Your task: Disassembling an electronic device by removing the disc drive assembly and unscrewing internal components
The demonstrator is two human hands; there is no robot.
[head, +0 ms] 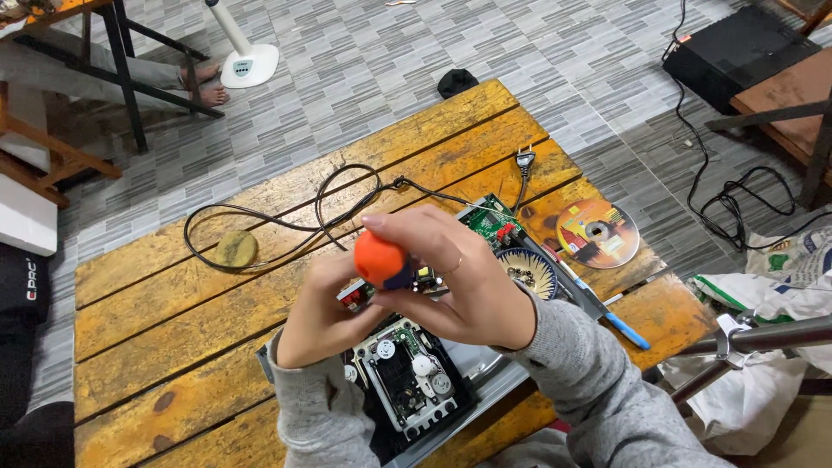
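The right hand (468,290) wrapped one orange-handled screwdriver (381,260) – the left hand (321,316) pinched its shaft, over one opened disc player (412,377). One disc (598,232), one small bowl (529,270) lay nearby.

Worn yellow wooden table (173,312), black cable (286,221), disc (598,232), opened player (416,373), small bowl (527,270), blue pen (607,310)

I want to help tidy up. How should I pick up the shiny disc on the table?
Take the disc by its rim, coming from the right, its open side. It lies flat on the table, so pinch the outer edge or hook a finger in the centre hole. The bowl and blue pen crowd its left.
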